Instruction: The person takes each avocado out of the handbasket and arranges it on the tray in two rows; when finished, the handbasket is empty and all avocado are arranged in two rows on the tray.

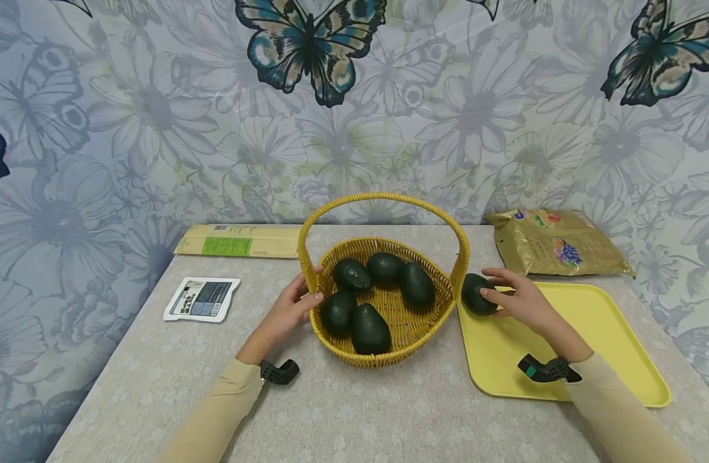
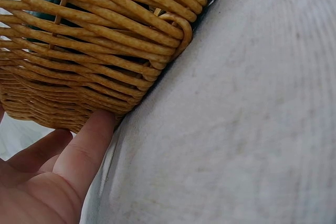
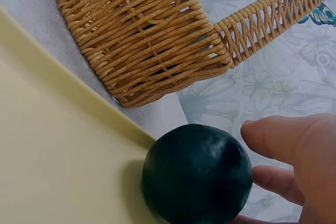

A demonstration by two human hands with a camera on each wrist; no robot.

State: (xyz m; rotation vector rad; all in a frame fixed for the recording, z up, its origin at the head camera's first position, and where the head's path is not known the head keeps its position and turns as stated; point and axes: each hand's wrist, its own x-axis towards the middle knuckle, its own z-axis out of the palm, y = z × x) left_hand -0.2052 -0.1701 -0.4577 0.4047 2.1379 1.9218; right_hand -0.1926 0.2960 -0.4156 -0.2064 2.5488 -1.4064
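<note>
The right hand (image 1: 521, 302) grips in its fingers a dark green, rounded avocado (image 1: 476, 297) at the left edge of a yellow rectangular tray (image 1: 599, 328), just right of the yellow woven basket (image 1: 397, 315) the left hand (image 1: 284, 314) holds.

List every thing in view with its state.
Basket: standing upright, handle up
Basket avocados: five, looking whole
Tray: lying flat
Loose avocado: looking whole, at the tray's corner
Left hand: touching the basket
Right hand: fingers around the loose avocado
Gold bag: plump, no opening visible
White packet: lying flat
Yellow packet: lying flat
</note>
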